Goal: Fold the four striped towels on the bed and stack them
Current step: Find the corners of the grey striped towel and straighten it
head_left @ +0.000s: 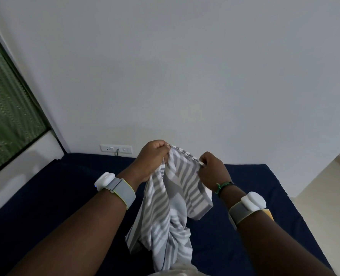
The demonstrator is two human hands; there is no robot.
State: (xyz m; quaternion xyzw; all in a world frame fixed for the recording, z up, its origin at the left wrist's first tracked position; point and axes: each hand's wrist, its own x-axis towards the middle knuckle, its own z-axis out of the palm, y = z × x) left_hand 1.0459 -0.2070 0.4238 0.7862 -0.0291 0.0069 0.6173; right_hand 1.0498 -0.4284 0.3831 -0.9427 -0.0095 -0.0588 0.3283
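A grey-and-white striped towel [165,212] hangs crumpled in the air above the dark blue bed [55,196]. My left hand [151,158] pinches its top edge at the left. My right hand [211,170] pinches the same edge a short way to the right. The cloth droops between and below my hands, twisted at the bottom near my body. No other striped towels show in this view.
A white wall [185,76] rises behind the bed, with a socket strip [115,149] low on it. A window with a green screen [8,116] is at the left. Pale floor [328,186] lies to the right of the bed. Both wrists carry white bands.
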